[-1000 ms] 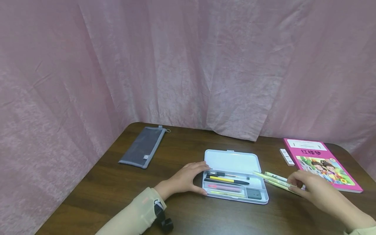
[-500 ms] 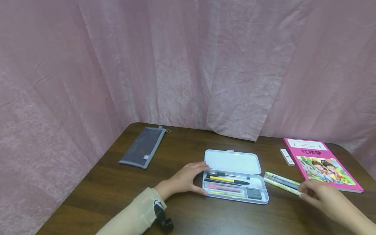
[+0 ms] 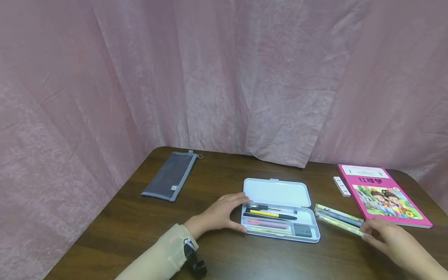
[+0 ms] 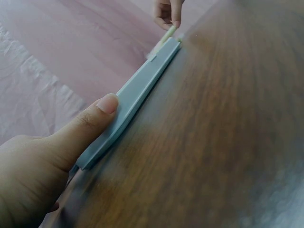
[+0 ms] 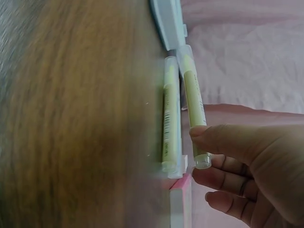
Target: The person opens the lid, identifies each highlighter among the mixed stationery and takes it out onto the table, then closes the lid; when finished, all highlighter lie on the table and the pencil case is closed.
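Taking twelve o'clock as straight away from the person in the head view, a light sleeve (image 3: pixel 154 254) comes in nearest, with a black wrist device (image 3: pixel 196 260) strapped at its cuff. The right hand (image 3: pixel 390 239) is grasping a yellow highlighter (image 5: pixel 194 99), pinching it near one end between thumb and fingers; the highlighter reaches out from the fingertips toward ten o'clock. In the right wrist view, a second highlighter (image 5: pixel 167 114) lies on the tabletop (image 3: pixel 220 167) just beside the held one, with at least one more pen partly hidden behind it.

The left hand (image 3: pixel 218 214) grips the short end of the pencil case (image 3: pixel 306 215), thumb at the near corner and fingers at the far one. The case lies at three o'clock from that hand and about nine o'clock from the right hand. In its tray are several pens (image 3: pixel 269 214), with a dark block (image 3: pixel 302 230) in the small compartment at the near right; the lid (image 3: pixel 276 192) lies open at twelve.

Farther off, a pink book (image 3: pixel 372 181) lies at twelve from the right hand, a small white block (image 3: pixel 342 186) just beside it. A grey mesh pouch (image 3: pixel 171 175) lies between ten and eleven from the left hand; beyond everything hangs a pink curtain (image 3: pixel 217 77).
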`<action>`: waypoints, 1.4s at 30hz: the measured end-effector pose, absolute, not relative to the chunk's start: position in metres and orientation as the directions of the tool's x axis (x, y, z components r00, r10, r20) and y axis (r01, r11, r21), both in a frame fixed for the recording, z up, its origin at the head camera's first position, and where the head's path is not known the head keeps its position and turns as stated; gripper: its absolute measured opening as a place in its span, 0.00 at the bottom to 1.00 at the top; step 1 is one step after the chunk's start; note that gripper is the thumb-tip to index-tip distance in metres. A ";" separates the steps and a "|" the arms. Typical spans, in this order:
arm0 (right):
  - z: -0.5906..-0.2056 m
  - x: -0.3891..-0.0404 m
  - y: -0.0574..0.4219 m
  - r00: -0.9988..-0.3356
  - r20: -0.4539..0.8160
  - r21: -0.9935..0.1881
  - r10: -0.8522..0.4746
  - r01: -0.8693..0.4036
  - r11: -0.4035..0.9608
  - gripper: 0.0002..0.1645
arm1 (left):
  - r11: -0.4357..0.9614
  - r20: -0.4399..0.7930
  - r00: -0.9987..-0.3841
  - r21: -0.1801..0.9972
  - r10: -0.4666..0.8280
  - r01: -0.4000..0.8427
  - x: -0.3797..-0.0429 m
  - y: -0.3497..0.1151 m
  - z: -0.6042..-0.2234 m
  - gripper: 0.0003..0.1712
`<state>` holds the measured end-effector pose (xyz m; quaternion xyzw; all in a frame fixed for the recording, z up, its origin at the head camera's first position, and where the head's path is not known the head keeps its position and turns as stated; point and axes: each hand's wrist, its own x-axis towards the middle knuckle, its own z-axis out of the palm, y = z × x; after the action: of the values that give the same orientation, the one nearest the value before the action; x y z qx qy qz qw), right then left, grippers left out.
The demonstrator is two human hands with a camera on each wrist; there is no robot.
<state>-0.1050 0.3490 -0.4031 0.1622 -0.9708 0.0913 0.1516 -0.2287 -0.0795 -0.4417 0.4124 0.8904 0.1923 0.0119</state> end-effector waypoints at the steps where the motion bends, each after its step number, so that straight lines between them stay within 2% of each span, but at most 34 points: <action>1: -0.404 -0.105 0.349 -0.902 0.320 -0.126 -0.289 -0.343 0.931 0.16 | 0.585 0.138 -0.659 0.353 0.739 0.730 -0.229 -0.079 -0.442 0.50; 10: -0.410 -0.109 0.352 -0.929 0.245 -0.111 -0.277 -0.311 0.944 0.12 | 0.586 0.133 -0.660 0.356 0.739 0.728 -0.231 -0.080 -0.444 0.50; 24: -0.418 -0.119 0.353 -0.904 0.287 -0.097 -0.318 -0.357 0.929 0.15 | 0.581 0.142 -0.656 0.353 0.741 0.733 -0.231 -0.080 -0.443 0.50; 34: -0.417 -0.118 0.349 -0.928 0.244 -0.129 -0.282 -0.319 0.939 0.15 | 0.580 0.138 -0.654 0.353 0.744 0.734 -0.230 -0.079 -0.443 0.51; 42: -0.406 -0.122 0.341 -0.886 0.352 -0.127 -0.301 -0.364 0.923 0.16 | 0.584 0.142 -0.656 0.347 0.741 0.734 -0.230 -0.080 -0.443 0.51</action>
<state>-0.1218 0.3410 -0.4061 0.1722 -0.9664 0.0952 0.1652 -0.2298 -0.0797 -0.4429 0.4146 0.8898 0.1906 0.0089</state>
